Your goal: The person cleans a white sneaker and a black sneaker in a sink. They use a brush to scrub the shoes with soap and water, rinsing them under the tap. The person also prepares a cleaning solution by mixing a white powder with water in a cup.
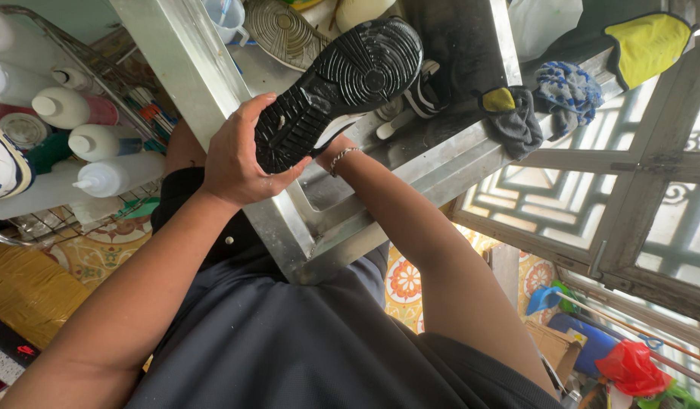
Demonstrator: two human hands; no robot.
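Note:
A shoe with a black treaded sole (342,83) is held sole-up over the steel sink table (289,227). My left hand (236,155) grips the heel end of the sole. My right hand (331,155) reaches under the shoe; only the wrist with a thin bracelet shows, the fingers are hidden behind the shoe. Black and white upper parts of the shoe peek out to the right of the sole.
A wire rack (100,68) with several white squeeze bottles (115,174) stands at the left. Cloths and gloves (516,117) hang on the table's edge at the right. A window grille (630,220), a cup (225,19) and a round drain cover (285,30) are nearby.

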